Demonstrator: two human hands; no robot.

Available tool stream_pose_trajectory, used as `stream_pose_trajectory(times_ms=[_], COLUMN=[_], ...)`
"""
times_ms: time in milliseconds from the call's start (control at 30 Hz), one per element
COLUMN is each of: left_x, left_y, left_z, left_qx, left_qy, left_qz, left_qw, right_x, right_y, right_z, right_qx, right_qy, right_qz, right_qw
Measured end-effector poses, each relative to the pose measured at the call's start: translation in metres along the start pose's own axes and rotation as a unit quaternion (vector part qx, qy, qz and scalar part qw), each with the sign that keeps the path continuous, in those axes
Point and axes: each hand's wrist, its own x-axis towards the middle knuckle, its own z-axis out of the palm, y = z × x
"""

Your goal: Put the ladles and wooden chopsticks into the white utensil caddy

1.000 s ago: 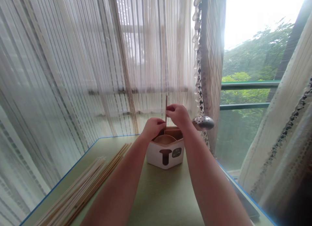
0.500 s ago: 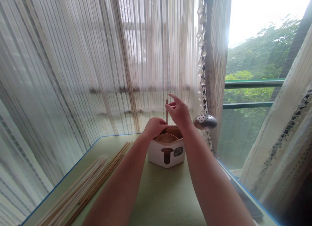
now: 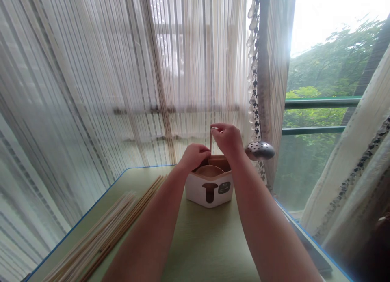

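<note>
A white utensil holder (image 3: 198, 189) with a brown inside, dividers and a T-shaped cutout stands on the table. My right hand (image 3: 228, 138) pinches the upper end of an upright wooden chopstick (image 3: 210, 142) above the holder. At the holder's back left rim, my left hand (image 3: 195, 156) has its fingers closed around the lower part of this chopstick. Fingers and rim hide the chopstick's bottom end. To the right of my right wrist shows the perforated metal head of a skimmer (image 3: 260, 151); my forearm hides how it is supported.
Several long wooden chopsticks (image 3: 122, 221) lie in a loose bundle on the left of the green table (image 3: 207, 241). A dark flat object (image 3: 313, 249) is by the right edge. Sheer curtains (image 3: 91, 91) hang behind, with a window (image 3: 319, 123) at the right.
My right hand has lowered and its spread fingers have closed on the top of the chopstick. My left hand has stayed at the holder's rim.
</note>
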Motion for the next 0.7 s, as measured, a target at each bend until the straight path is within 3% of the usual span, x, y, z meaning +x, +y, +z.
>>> stream_pose_trajectory(times_ms=[233, 400, 600, 700], left_x=[-0.002, -0.002, -0.001, -0.005], left_y=[0.000, 0.001, -0.006, -0.007], left_z=[-0.006, -0.005, -0.014, -0.028], left_qx=[0.006, 0.040, 0.033, 0.110], left_qy=[-0.029, -0.014, 0.104, 0.169], left_qz=[0.010, -0.006, -0.009, -0.046], left_qw=[1.000, 0.999, 0.994, 0.978], right_x=[-0.002, -0.003, -0.002, -0.003], right_y=[-0.003, -0.001, -0.011, -0.026], right_z=[0.000, 0.001, 0.001, 0.000], right_qx=[0.020, 0.010, 0.029, 0.067], right_qy=[0.004, -0.026, 0.042, 0.049], right_qz=[0.019, 0.032, 0.013, 0.001], right_qw=[1.000, 0.999, 0.999, 0.997])
